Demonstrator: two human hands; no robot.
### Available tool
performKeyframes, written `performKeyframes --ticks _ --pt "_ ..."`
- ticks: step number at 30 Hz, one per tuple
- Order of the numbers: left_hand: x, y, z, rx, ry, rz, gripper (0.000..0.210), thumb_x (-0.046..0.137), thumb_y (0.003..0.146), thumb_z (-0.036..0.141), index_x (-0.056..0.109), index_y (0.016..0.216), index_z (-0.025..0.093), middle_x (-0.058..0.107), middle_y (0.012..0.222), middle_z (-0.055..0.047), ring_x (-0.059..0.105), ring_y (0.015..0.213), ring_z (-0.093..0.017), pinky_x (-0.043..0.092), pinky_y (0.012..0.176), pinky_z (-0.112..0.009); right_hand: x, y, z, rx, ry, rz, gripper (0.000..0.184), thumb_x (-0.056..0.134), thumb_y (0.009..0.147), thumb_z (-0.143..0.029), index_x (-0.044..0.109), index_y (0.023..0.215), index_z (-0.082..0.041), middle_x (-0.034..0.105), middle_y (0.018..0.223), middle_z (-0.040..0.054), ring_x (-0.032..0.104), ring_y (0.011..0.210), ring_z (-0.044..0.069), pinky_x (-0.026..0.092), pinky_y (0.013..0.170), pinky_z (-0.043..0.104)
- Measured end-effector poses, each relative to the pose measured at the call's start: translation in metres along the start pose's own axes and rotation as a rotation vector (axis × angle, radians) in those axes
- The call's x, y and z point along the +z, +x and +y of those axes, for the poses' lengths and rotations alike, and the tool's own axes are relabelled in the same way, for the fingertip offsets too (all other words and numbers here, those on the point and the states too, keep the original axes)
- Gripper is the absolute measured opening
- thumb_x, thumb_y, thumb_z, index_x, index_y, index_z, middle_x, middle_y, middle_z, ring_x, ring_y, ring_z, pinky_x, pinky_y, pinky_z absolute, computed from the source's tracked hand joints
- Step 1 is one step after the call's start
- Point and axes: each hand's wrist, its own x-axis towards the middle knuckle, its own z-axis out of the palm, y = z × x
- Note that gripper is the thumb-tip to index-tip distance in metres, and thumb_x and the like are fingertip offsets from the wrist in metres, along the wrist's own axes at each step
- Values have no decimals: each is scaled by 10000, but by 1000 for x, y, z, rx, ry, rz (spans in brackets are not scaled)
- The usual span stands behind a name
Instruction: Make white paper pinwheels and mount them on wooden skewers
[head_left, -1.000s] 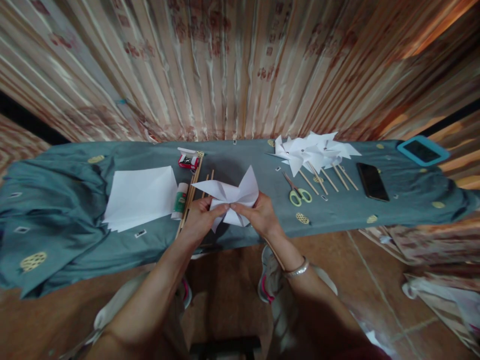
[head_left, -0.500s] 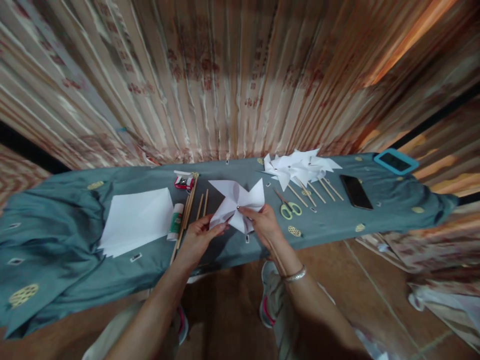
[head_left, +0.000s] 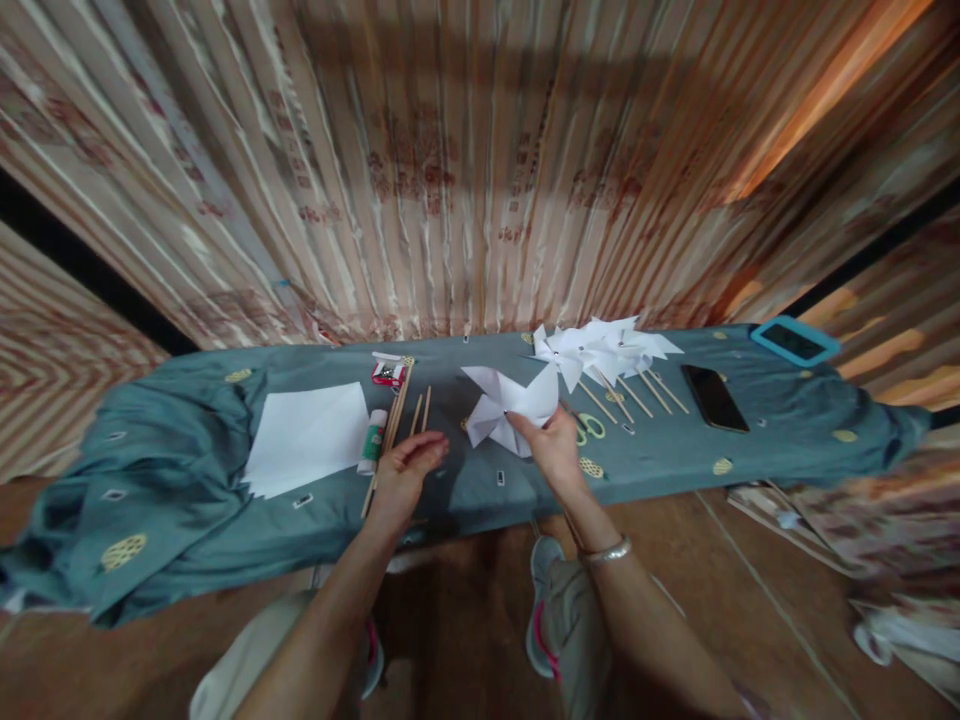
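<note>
My right hand [head_left: 556, 447] grips a white paper pinwheel [head_left: 495, 395] above the table, its thumb at the centre beside a small pin. My left hand [head_left: 411, 468] is apart from the pinwheel, its fingers loosely bent with nothing in them. Just beyond it lie two short wooden sticks [head_left: 422, 408], and beside it a bundle of longer sticks [head_left: 395, 412]. A glue stick [head_left: 373, 442] lies left of the bundle. The scissors [head_left: 591, 428] with pale green handles are partly hidden behind my right hand.
A stack of white paper [head_left: 307, 437] lies on the left of the cloth-covered table [head_left: 450, 510]. A small red box of pins [head_left: 388, 373] stands farther back. Several pinwheels on sticks [head_left: 600, 350], a black phone [head_left: 714, 397] and a blue-framed device [head_left: 796, 340] are at the right.
My left hand has let go of the pinwheel and drawn away to the left. My right hand keeps hold of the pinwheel, now tilted and farther right. The camera view has shifted slightly.
</note>
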Motion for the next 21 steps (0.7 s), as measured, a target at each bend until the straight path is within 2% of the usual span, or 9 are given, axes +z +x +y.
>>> performKeyframes --ticks 3,5,8,11,14,17,19,21 --pt "0 -7 1 -9 -37 26 451 925 338 403 730 658 152 723 634 -37 648 621 -146 516 661 -266 -8 -9 -5 -268 -386 42 362 683 753 -370 686 1045 -157 761 952 120 688 863 286 528 750 381" --pt "0 -10 4 -13 -59 30 446 923 346 407 719 642 143 706 603 -31 629 579 -127 517 641 -254 -10 -19 -10 -515 -553 4 282 618 839 -310 665 1075 -163 749 942 122 678 851 272 524 780 390" --pt "-1 -12 9 -19 -112 41 454 917 365 401 718 681 142 711 635 -25 634 589 -114 523 643 -237 -8 -38 -22 -902 -651 -125 285 500 905 -149 605 1169 -167 729 929 102 658 847 232 506 852 395" --pt "-4 -12 12 -29 -169 54 427 905 387 364 706 703 158 676 591 9 620 571 -111 526 627 -236 -8 -59 -42 -1114 -660 -190 400 421 916 -53 511 1296 -139 714 926 99 646 887 214 492 882 387" --pt "-6 -14 17 -42 -215 59 374 886 435 325 707 719 160 680 613 6 618 577 -109 522 616 -227 -11 -78 -62 -1198 -618 -238 426 442 939 -89 458 1363 -130 725 948 90 650 905 198 483 896 369" --pt "-5 -21 26 -39 -271 33 281 840 555 347 720 738 170 736 744 -32 677 711 -144 546 707 -250 -14 -88 -72 -1221 -586 -254 434 464 936 -90 461 1368 -141 740 952 77 666 896 185 481 907 358" --pt "-3 -28 35 -34 -279 -49 283 774 658 438 730 753 176 754 813 -63 699 816 -190 555 770 -295 -15 -90 -72 -1192 -565 -261 422 468 925 -89 496 1338 -172 744 944 68 677 879 186 491 904 364" --pt "1 -34 42 -32 -264 -162 381 701 717 547 739 771 172 764 869 -96 700 906 -239 552 822 -345 -15 -89 -66 -1087 -519 -263 376 482 910 -109 566 1263 -209 746 932 60 686 868 195 506 894 377"
